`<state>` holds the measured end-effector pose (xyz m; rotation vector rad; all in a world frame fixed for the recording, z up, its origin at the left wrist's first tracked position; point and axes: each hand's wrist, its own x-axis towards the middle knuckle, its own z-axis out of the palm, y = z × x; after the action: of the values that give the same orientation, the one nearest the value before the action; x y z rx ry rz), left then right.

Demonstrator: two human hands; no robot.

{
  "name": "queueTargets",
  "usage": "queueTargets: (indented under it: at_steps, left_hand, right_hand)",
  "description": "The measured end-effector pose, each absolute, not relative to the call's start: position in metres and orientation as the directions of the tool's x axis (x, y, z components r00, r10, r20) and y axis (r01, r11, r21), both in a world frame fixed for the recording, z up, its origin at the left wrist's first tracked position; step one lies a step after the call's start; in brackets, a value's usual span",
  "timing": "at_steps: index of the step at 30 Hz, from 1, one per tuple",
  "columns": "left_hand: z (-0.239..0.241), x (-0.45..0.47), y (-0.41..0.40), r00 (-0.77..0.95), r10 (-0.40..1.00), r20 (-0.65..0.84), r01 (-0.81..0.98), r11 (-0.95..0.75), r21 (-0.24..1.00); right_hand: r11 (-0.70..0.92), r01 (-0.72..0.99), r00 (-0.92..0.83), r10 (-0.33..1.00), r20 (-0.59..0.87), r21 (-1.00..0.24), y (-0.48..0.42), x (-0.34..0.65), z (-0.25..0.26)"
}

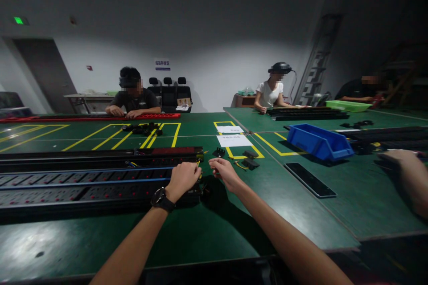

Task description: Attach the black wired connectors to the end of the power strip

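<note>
Crowding together at the right end of the nearest power strip (83, 189), both hands worked close to the middle of the desk (200, 236). The left hand (182, 179), a wristwatch (161, 199) on its wrist, was closed into a fist and rested on that end of the strip. What it gripped inside the fist could not be told. The right hand (224, 172) hovered just beside it, off the strip, fingers curled in and thumb drawn toward the forefinger. Whether anything thin was pinched there was not visible. A hint of yellow wire (200, 170) showed between the two hands.

The strip lay lengthwise along the left half of the desk, with more long strips (100, 156) just behind it.

The likeliest trouble, as I judged it, was a slip at that exposed end. A pull from the fist could drag the long strip askew against its neighbours, or strain the wire where it entered the housing. Anything small let go there might drop into the shadow between the hands. The loose black end pieces (250, 163), by the yellow tape box (239, 156), sat near enough for a sweeping right forearm to scatter them. Another person's hand (401, 164) rested at the right edge, well apart, beyond the blue bin (317, 141).
</note>
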<state>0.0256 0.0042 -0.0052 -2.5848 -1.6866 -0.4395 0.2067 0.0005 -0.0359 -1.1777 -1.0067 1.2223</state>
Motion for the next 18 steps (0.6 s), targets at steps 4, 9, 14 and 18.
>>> queueTargets:
  at_steps: [4, 9, 14, 18]
  left_hand:
    - [-0.008, 0.023, 0.007, 0.477, 0.841, 0.257, 0.844, -0.520, 0.135]
    - [-0.011, 0.021, 0.011, 0.481, 0.841, 0.246, 0.833, -0.526, 0.171]
    - [-0.013, 0.019, 0.012, 0.495, 0.812, 0.308, 0.794, -0.567, 0.219]
    - [-0.012, 0.017, 0.012, 0.534, 0.799, 0.276, 0.767, -0.595, 0.240]
  right_hand:
    - [-0.032, -0.144, 0.101, 0.994, -0.047, -0.989, -0.001, 0.206, -0.033]
    - [-0.032, -0.148, 0.134, 0.990, -0.052, -0.988, 0.005, 0.217, -0.029]
    - [0.030, 0.034, 0.385, 0.922, 0.041, -0.999, 0.018, 0.266, -0.018]
    - [-0.098, 0.523, 0.656, 0.680, 0.327, -0.846, 0.018, 0.318, -0.010]
